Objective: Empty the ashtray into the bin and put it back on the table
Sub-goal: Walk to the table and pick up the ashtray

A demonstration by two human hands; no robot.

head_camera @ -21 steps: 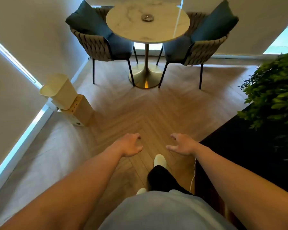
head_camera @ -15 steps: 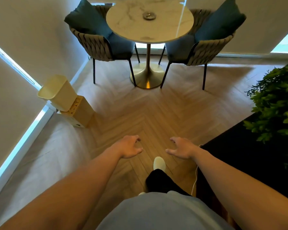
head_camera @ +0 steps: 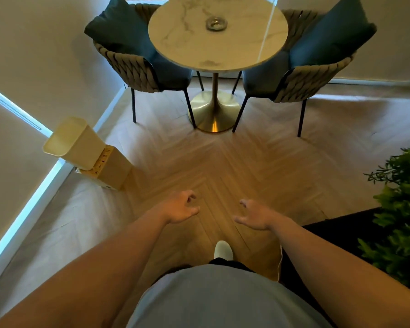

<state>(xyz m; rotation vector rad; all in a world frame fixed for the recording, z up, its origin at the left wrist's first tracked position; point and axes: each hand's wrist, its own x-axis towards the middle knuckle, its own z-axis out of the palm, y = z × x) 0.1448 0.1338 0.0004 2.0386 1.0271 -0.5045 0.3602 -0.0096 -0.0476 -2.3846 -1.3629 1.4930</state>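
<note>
A small round glass ashtray (head_camera: 216, 23) sits on the round marble table (head_camera: 242, 48) at the top of the view, well ahead of me. A cream bin (head_camera: 77, 143) stands by the left wall on a pale wooden box. My left hand (head_camera: 181, 207) and my right hand (head_camera: 255, 215) are stretched out low over the wooden floor, far short of the table. Both hold nothing, with fingers loosely curled and apart.
Two woven chairs with dark blue cushions (head_camera: 137, 60) (head_camera: 310, 65) flank the table, which stands on a gold pedestal base (head_camera: 213, 112). A green plant (head_camera: 402, 209) over a dark surface lies at the right. Herringbone floor stretches between me and the table.
The table, chairs and bin have shifted down and closer in the view as I walk forward. My hands stay out in front, holding nothing.
</note>
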